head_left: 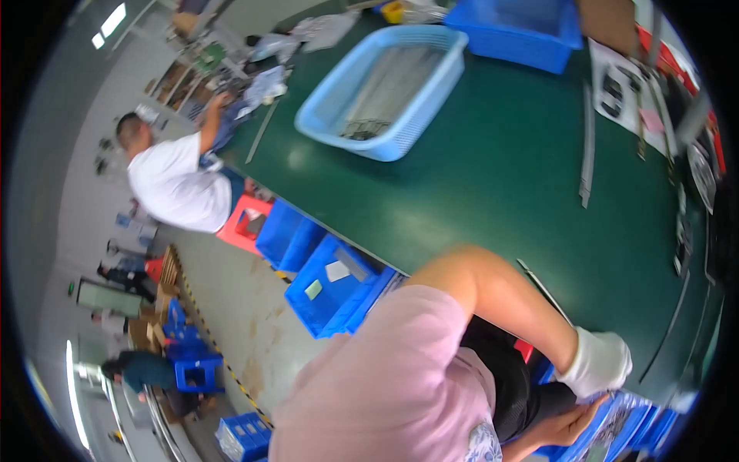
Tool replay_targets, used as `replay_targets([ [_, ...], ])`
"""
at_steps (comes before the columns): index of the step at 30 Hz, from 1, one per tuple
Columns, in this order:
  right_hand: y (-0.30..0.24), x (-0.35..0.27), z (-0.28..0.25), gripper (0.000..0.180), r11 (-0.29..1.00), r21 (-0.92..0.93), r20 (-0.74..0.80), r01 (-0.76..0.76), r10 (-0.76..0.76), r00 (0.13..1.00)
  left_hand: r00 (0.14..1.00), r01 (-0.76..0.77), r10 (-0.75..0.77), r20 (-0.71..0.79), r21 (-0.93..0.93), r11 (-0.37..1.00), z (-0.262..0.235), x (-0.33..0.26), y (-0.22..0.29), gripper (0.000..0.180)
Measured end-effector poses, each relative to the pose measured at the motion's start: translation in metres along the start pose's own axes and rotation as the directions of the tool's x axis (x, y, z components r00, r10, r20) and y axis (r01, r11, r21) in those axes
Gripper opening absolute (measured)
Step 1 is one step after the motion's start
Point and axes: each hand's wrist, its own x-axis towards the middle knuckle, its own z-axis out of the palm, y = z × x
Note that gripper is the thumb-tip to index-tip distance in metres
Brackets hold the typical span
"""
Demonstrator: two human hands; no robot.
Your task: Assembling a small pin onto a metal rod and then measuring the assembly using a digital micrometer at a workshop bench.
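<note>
The green surface (500, 177) fills the upper right of the view. On it, toward its far edge, stands a pale blue basket (382, 92) with long grey strips inside, and a darker blue bin (517, 32) sits just beyond the basket. Below the surface's near left edge, blue crates (327, 289) and a red stool (245, 223) stand on the floor, beside a seated person in a white shirt (173, 185). At the surface's lower right corner, the left hand (596, 362), in a white glove, presses down on a stack of blue trays (623, 427); whether its fingers grip anything cannot be told. The bare right hand (570, 422) lies just below, fingers stretched narrow against the trays' left edge.
</note>
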Motion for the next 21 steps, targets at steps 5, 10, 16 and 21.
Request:
replay_targets([
  [5, -0.074, -0.141, -0.007, 0.025, 0.845, 0.019, 0.056, -0.535, 0.533, 0.844, 0.941, 0.273, -0.198, 0.274, -0.274, 0.922, -0.04, -0.092, 0.032, 0.01],
  [10, -0.102, -0.105, 0.02, 0.031, 0.978, -0.013, 0.153, -0.207, 0.206, 0.966, 0.924, 0.213, -0.186, 0.335, -0.045, 0.976, -0.039, -0.106, 0.03, 0.006],
  [16, -0.116, -0.122, 0.012, 0.035, 0.961, 0.131, 0.185, -0.245, 0.219, 0.958, 0.898, 0.204, -0.155, 0.412, -0.075, 0.976, -0.05, -0.109, 0.03, 0.009],
  [21, -0.115, -0.115, 0.014, 0.039, 0.963, 0.122, 0.203, -0.242, 0.215, 0.955, 0.891, 0.247, -0.187, 0.413, -0.097, 0.964, -0.054, -0.103, 0.028, 0.011],
])
